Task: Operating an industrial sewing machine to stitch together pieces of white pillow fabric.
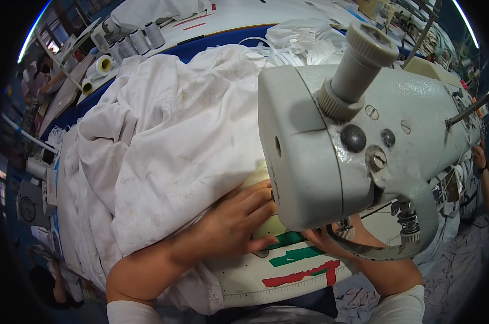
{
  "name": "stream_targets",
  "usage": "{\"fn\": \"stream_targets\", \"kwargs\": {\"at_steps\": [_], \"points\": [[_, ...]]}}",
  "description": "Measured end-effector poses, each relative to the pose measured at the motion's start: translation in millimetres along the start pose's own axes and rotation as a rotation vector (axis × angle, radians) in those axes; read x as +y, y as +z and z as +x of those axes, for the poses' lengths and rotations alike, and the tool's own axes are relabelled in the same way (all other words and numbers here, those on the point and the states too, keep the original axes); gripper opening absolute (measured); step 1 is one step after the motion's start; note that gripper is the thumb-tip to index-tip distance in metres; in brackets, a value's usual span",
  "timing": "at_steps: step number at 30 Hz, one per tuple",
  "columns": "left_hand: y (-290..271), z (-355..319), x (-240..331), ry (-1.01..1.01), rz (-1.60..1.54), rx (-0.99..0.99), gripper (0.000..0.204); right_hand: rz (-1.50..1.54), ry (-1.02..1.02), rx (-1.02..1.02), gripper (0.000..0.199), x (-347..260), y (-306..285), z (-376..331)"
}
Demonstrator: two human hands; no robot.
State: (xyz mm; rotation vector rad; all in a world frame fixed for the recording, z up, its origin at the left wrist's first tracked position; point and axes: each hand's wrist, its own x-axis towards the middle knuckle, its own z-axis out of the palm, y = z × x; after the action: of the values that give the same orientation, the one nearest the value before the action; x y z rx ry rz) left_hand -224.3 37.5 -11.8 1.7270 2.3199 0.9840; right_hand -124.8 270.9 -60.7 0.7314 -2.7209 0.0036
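A pale grey sewing machine head (pixel 304 156) fills the right middle of the view. My left hand (pixel 239 218) lies beside its lower left corner, fingers stretched flat over a pale yellowish surface and thumb spread apart; the fingertips reach the machine's edge. Heaped white cloth (pixel 169 135) rests against that hand and forearm. Most of my right hand (pixel 331 240) is behind the machine head and its curved metal lever (pixel 425 216), so its fingers and anything in them are hidden. Green tape strips (pixel 295 255) and a red tape strip (pixel 298 275) stick to the table between my forearms.
Grey thread cones (pixel 139 42) and a yellow-cored roll (pixel 102 65) stand at the far left. White strips (pixel 304 43) lie heaped behind the machine. A grey box-shaped device (pixel 31 204) sits at the left rim. Another person's arm (pixel 487 183) shows at the far right.
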Motion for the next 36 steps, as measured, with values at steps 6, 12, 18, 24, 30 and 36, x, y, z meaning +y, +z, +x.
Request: {"fn": "stream_targets", "kwargs": {"at_steps": [6, 12, 18, 24, 30, 36], "points": [[0, 0, 1, -0.012, -0.003, -0.011, 0.051, -0.096, -0.044, -0.033, 0.044, 1, -4, -6], [-5, -3, 9, -0.018, 0.038, -0.006, 0.05, -0.2, -0.09, -0.056, 0.05, 0, -15, -2], [-66, -70, -15, -0.38, 0.707, 0.172, 0.014, 0.399, 0.234, 0.029, 0.045, -29, -70, -4], [-106, -125, 70, -0.597, 0.515, -0.076, 0.017, 0.595, 0.09, 0.226, 0.05, -104, -78, 18], [-72, -90, 172, -0.32, -0.402, -0.881, 0.023, 0.616, -0.141, 0.109, 0.024, -124, -99, -13], [-35, -25, 53, -0.048, 0.175, -0.072, 0.039, 0.717, 0.113, 0.039, 0.031, -120, -105, -70]]}}
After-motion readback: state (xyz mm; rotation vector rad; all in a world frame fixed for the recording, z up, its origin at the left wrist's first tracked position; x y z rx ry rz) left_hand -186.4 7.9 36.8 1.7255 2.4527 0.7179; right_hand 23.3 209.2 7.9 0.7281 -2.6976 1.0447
